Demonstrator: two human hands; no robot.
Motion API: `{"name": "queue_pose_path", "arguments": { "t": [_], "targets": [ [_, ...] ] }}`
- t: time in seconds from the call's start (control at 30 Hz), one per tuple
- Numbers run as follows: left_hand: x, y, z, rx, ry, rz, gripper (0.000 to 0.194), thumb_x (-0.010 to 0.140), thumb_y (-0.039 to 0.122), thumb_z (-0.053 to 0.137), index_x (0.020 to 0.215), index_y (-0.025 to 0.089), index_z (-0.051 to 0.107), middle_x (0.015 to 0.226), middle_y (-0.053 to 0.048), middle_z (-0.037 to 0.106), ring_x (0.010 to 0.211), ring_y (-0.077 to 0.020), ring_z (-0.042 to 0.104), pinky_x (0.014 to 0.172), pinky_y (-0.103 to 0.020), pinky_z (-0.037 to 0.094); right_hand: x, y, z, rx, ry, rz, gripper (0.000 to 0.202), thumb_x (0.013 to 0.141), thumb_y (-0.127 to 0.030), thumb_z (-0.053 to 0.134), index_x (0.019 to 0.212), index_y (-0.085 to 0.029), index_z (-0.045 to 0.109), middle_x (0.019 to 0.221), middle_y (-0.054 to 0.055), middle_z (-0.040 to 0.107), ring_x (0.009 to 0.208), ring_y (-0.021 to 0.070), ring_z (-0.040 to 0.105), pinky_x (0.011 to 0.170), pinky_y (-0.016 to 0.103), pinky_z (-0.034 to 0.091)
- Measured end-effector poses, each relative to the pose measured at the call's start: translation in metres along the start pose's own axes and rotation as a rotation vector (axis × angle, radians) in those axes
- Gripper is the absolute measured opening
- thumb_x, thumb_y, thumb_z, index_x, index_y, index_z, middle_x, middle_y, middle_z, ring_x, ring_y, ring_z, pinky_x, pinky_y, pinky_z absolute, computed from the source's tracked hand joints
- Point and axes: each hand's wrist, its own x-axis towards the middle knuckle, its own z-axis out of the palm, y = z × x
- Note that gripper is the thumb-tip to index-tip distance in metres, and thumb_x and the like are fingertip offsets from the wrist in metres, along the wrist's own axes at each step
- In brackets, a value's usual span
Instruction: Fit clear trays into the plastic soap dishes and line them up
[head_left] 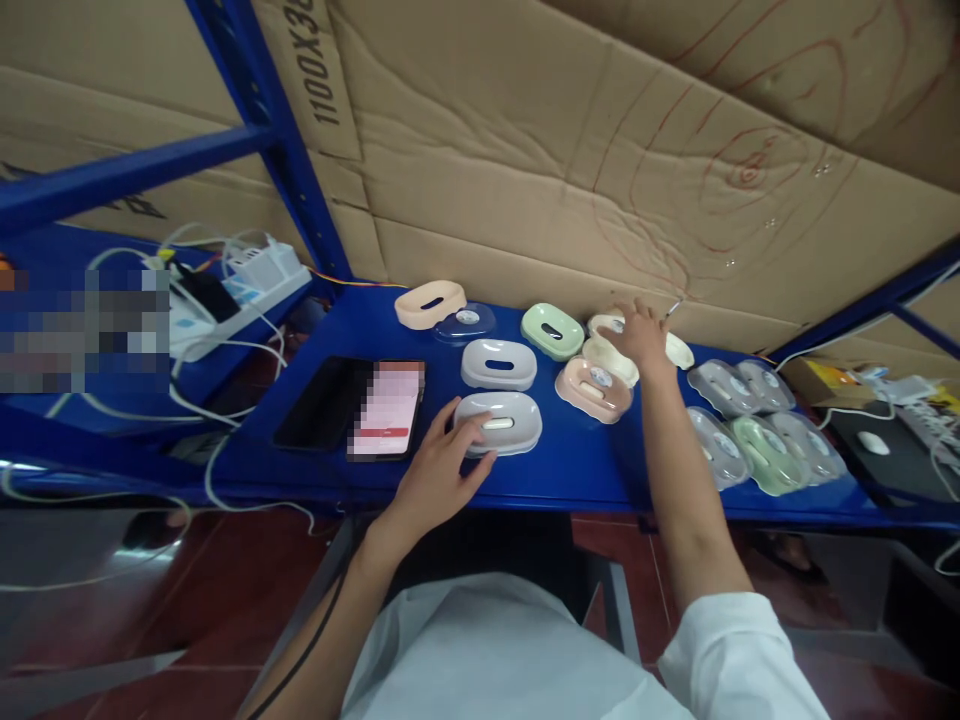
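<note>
Two hands at work among soap dishes on a blue metal shelf.

The left hand (442,470) rests with loosely spread fingers on a grey soap dish (501,422) near the front edge of the blue shelf (570,465), just beside a phone (388,409); the right hand (639,335) lies open, palm down, on a cream soap dish (609,357) further back. Cardboard sheets (600,160) line the wall behind, a white power strip (225,300) with tangled cables sits on the left, and the floor below is red tile (90,610).

We can read "1100X3" printed in black on the cardboard sheet (322,70) behind the blue rack post; the phone screen (388,408) is blurred, nothing legible there
</note>
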Motion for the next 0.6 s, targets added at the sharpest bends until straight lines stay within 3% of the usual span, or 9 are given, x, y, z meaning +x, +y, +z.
{"name": "queue_pose_path", "arguments": {
  "t": [0.07,0.17,0.23,0.3,0.37,0.43,0.53,0.6],
  "targets": [
    [0.000,0.002,-0.001,-0.007,0.001,-0.013,0.018,0.103,0.029,0.063,0.121,0.026,0.063,0.135,-0.007,0.071,0.160,-0.0343,0.037,0.125,-0.060,0.045,0.016,0.011,-0.001,-0.035,-0.129,0.028,0.074,0.082,-0.053,0.085,0.146,-0.023,0.063,0.152,0.022,0.060,0.137,0.0446,0.058,0.108,0.064,0.047],
    [-0.001,0.005,-0.002,-0.027,0.028,-0.070,0.014,0.103,0.030,0.065,0.115,0.025,0.062,0.156,-0.011,0.053,0.155,-0.0326,0.045,0.125,-0.055,0.046,0.009,0.009,-0.006,-0.053,-0.108,0.031,0.073,0.083,-0.049,0.085,0.146,-0.020,0.062,0.142,0.024,0.067,0.131,0.0447,0.063,0.106,0.063,0.050],
    [-0.001,0.005,-0.002,-0.058,0.054,-0.121,0.027,0.100,0.029,0.070,0.125,0.026,0.059,0.164,-0.013,0.041,0.152,-0.0314,0.050,0.125,-0.052,0.048,-0.016,0.000,-0.013,-0.025,0.021,-0.022,0.072,0.092,-0.050,0.076,0.153,-0.018,0.056,0.151,0.026,0.060,0.139,0.0478,0.057,0.111,0.068,0.045],
    [-0.001,0.004,-0.002,-0.099,0.071,-0.160,0.047,0.095,0.029,0.077,0.136,0.028,0.054,0.169,-0.014,0.034,0.153,-0.0317,0.050,0.125,-0.051,0.047,-0.056,-0.014,-0.020,0.086,0.135,-0.218,0.073,0.097,-0.055,0.069,0.160,-0.022,0.050,0.162,0.022,0.051,0.147,0.0463,0.050,0.117,0.068,0.042],
    [-0.001,0.002,0.000,-0.135,0.080,-0.184,0.066,0.090,0.029,0.084,0.146,0.030,0.048,0.172,-0.014,0.032,0.157,-0.0330,0.046,0.127,-0.051,0.045,-0.101,-0.032,-0.023,0.238,0.036,-0.555,0.073,0.099,-0.058,0.067,0.162,-0.028,0.048,0.167,0.014,0.049,0.151,0.0395,0.049,0.122,0.060,0.043],
    [-0.001,-0.001,0.002,-0.165,0.074,-0.192,0.083,0.087,0.030,0.088,0.155,0.032,0.041,0.170,-0.014,0.038,0.158,-0.0339,0.044,0.128,-0.052,0.043,-0.141,-0.050,-0.021,0.298,-0.133,-0.776,0.072,0.100,-0.060,0.066,0.163,-0.032,0.047,0.170,0.009,0.046,0.154,0.0349,0.048,0.126,0.056,0.042],
    [-0.002,-0.003,0.003,-0.203,0.032,-0.192,0.094,0.086,0.032,0.090,0.162,0.035,0.034,0.166,-0.013,0.048,0.155,-0.0331,0.049,0.127,-0.052,0.044,-0.172,-0.067,-0.012,0.320,-0.258,-0.884,0.072,0.102,-0.060,0.062,0.165,-0.030,0.044,0.172,0.009,0.042,0.158,0.0323,0.044,0.128,0.054,0.041],
    [-0.002,-0.004,0.002,-0.220,-0.014,-0.191,0.092,0.088,0.034,0.087,0.162,0.035,0.034,0.163,-0.012,0.053,0.149,-0.0315,0.056,0.125,-0.051,0.047,-0.179,-0.072,-0.004,0.305,-0.260,-0.854,0.073,0.105,-0.060,0.059,0.167,-0.025,0.042,0.174,0.013,0.038,0.159,0.0331,0.040,0.128,0.055,0.041]
  ]
}}
